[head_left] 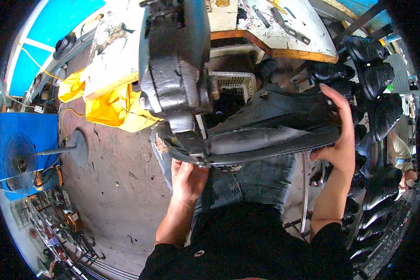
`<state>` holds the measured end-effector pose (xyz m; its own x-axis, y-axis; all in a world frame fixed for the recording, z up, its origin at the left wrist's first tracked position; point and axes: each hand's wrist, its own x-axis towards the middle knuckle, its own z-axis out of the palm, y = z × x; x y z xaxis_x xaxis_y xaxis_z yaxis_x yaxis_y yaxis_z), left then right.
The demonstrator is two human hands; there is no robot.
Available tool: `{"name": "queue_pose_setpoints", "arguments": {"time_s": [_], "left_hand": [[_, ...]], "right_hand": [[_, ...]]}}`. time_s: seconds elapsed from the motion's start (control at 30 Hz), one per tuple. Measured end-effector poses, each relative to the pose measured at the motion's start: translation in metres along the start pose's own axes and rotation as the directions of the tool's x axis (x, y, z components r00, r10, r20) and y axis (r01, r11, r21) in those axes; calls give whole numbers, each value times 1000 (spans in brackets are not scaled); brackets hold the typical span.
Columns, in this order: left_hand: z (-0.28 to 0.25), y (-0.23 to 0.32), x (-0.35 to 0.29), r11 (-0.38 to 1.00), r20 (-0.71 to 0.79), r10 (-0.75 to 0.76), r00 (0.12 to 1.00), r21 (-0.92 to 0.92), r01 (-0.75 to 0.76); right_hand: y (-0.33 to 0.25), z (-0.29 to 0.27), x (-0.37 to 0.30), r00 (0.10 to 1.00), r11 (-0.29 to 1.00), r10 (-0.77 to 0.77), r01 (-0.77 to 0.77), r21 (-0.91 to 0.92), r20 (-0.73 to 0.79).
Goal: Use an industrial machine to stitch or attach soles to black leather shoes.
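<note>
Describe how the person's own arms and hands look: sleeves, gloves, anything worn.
Short black sleeves of a black shirt leave both forearms bare. The left hand and right hand are ungloved, and no watch, band or cable shows on either.

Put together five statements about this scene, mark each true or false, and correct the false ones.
1. The right hand is at the right end of the black shoe. True.
2. The left hand is above the machine. False: in the picture it is below it, by the machine's lower end.
3. A standing fan is at the left of the picture. True.
4. The bright cloth hanging by the bench is red. False: it is yellow.
5. More dark shoes line the right side. True.
</note>
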<state>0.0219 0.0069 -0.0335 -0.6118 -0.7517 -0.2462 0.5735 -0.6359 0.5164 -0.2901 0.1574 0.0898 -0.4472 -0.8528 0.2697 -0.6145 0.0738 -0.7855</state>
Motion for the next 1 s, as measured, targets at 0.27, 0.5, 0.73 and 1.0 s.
{"name": "queue_pose_setpoints", "arguments": {"time_s": [0.27, 0.5, 0.73, 1.0], "left_hand": [[-36, -9, 1, 982, -89, -145, 985, -131, 133], [-38, 24, -3, 998, -238, 34, 971, -48, -47], [-26, 73, -8, 564, -60, 664, 745, 694, -447], [102, 104, 8, -372, 600, -22, 800, 738, -564]], "right_hand": [[-25, 11, -2, 997, 978, -76, 75, 192, -7], [-40, 63, -4, 999, 954, -40, 38, 297, 0], [-54, 107, 6, 981, 946, -172, 140, 294, 86], [-78, 106, 12, 963, 986, -151, 131, 102, 222]]}}
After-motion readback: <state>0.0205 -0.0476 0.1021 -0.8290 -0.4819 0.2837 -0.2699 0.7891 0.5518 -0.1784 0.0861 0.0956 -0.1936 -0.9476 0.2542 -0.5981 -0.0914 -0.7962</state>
